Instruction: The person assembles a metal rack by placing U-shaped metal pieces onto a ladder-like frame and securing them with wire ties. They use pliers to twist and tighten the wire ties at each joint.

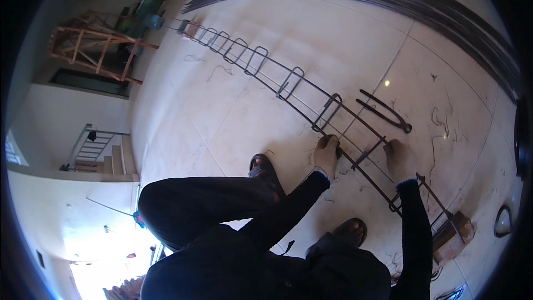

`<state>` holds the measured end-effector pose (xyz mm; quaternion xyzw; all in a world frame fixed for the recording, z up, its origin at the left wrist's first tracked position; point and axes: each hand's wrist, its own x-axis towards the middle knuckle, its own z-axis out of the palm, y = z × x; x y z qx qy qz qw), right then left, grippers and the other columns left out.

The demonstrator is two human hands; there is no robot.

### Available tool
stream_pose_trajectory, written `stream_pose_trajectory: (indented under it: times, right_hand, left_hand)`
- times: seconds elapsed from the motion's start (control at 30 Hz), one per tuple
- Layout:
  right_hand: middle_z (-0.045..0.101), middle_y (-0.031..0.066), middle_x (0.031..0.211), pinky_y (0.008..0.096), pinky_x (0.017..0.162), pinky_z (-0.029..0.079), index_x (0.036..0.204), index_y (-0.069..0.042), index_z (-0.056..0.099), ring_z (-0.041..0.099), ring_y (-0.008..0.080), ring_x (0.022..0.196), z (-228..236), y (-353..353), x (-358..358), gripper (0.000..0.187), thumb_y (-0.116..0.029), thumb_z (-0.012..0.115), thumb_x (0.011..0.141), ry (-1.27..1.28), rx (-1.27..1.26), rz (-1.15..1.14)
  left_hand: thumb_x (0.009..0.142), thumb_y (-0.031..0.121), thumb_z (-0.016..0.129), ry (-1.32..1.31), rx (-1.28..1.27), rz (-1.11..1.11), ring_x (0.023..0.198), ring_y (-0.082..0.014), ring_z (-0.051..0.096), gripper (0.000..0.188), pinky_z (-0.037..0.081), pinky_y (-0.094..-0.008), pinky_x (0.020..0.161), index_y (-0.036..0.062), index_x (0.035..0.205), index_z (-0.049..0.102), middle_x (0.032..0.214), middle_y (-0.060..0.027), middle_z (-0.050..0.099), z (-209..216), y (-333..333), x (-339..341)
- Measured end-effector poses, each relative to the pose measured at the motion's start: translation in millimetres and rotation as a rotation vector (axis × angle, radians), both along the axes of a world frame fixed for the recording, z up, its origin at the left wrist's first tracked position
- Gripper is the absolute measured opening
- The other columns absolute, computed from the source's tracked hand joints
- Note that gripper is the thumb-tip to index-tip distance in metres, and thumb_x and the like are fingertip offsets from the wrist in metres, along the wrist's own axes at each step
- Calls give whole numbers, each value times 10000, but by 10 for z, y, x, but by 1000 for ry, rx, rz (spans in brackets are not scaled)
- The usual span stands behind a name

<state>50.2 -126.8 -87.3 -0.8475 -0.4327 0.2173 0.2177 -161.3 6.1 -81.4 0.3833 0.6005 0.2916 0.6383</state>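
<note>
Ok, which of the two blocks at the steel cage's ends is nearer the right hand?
The lower-right block, a short way from the right hand; the far block sits at the upper-left end of the steel cage.

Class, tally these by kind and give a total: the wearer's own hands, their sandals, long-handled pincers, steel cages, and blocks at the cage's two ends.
Hands: 2 (left hand, right hand)
Sandals: 2 (left sandal, right sandal)
Pincers: 1
Steel cage: 1
Blocks: 2 (near block, far block)
Total: 8
</note>
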Motion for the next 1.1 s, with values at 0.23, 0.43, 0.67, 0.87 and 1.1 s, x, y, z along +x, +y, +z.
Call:
stream_pose_trajectory:
  times: [0.23,0.43,0.67,0.87,1.1]
  right_hand:
    - [767,215,1013,544,847,558,1050,-82,762,729,444,993,84,8,-18,306,-375,686,1006,33,103,-170]
    - [763,228,972,509,813,560,1027,-69,778,735,447,957,66,38,16,264,-324,751,963,80,92,-180]
    - [769,216,970,508,825,562,1035,-77,780,740,434,964,93,21,-39,256,-317,762,947,102,143,-201]
    - [764,200,1010,521,859,558,1059,-107,778,729,425,999,151,83,-92,252,-337,741,963,115,119,-184]
    - [767,168,990,529,846,577,1015,-104,766,736,412,963,183,-5,3,325,-422,700,998,6,99,-197]
  left_hand:
    - [1086,296,676,5,-43,56,911,-138,636,345,534,-282,774,25,1299,700,1090,-44,705,36,-80,68]
    - [1072,313,713,-61,-143,159,957,-149,658,407,551,-300,814,13,1346,694,1140,-57,718,64,-133,89]
    - [1080,320,702,-1,-76,78,981,-151,671,415,563,-304,838,-1,1342,694,1166,-71,726,217,-267,97]
    - [1099,317,657,93,-56,26,941,-149,652,369,545,-322,770,-7,1268,709,1053,-72,736,118,-157,-22]
    - [1100,336,618,305,74,-136,946,-252,659,398,534,-403,889,-31,1229,704,1077,-119,738,225,-201,173]
